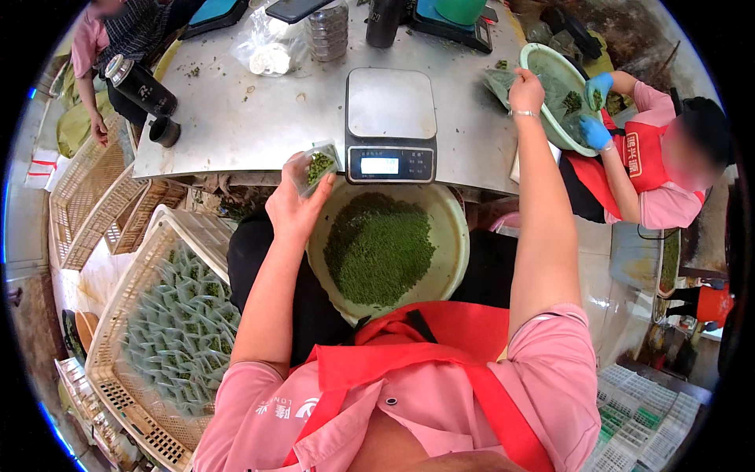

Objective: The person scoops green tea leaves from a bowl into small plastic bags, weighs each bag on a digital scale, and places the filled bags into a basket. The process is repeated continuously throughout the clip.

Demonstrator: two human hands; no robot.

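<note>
My left hand (pixel 294 206) is closed around a small clear plastic bag (pixel 320 164) partly filled with small green bits, just left of the scale. My right hand (pixel 526 93) reaches far to the right, its fingers pinched on a clear plastic bag (pixel 501 81) by the rim of a pale oval basin (pixel 528 57). A digital scale (pixel 391 104) with a bare white plate and a lit display stands at the table's near edge. Below it, a round pale tub (pixel 454 267) between my knees holds a heap of small green pieces (pixel 377 250).
At my left, a cream plastic crate (pixel 110 346) holds many filled bags (pixel 181 330). A co-worker in blue gloves (pixel 595 130) handles green pieces over the oval basin. On the metal table (pixel 236 126) stand a black thermos (pixel 141 86), a cup (pixel 164 131) and a clear jar (pixel 327 33).
</note>
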